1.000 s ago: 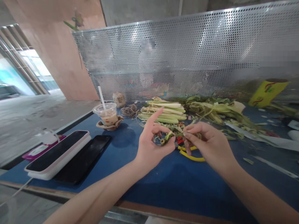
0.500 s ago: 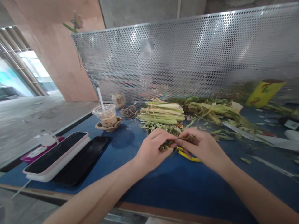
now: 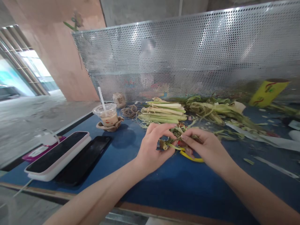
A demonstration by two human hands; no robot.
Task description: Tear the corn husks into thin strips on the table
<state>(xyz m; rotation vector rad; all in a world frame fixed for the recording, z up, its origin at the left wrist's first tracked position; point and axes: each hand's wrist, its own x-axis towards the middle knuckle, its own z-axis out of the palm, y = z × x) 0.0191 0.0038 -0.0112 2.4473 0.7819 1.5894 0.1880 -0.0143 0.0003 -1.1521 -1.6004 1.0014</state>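
My left hand (image 3: 152,150) curls into a ring in front of a pile of dried green plant bits (image 3: 179,129), its thumb and index fingertips drawn together at a thin dried plant strip, other fingers lifted. From the right, my right hand (image 3: 203,143) pinches the same strip between thumb and fingers, close to the left fingertips. Fingers partly hide the strip. A short cut stalk end (image 3: 163,144) shows through the left hand's ring. Below the hands lie yellow-handled scissors (image 3: 192,157), their blades mostly hidden.
Behind the hands lie stacked pale green husks (image 3: 162,112); leafy stalks (image 3: 215,111) spread rightward. An iced drink cup (image 3: 109,115), twine (image 3: 128,111) and phones (image 3: 84,161) occupy the left. A yellow tube (image 3: 268,93) leans at right. Perforated metal panel (image 3: 182,56) borders the back.
My left fingers have lifted and opened into a wider ring, uncovering the stalk end and a red spot between the hands. The right hand stays almost in place.
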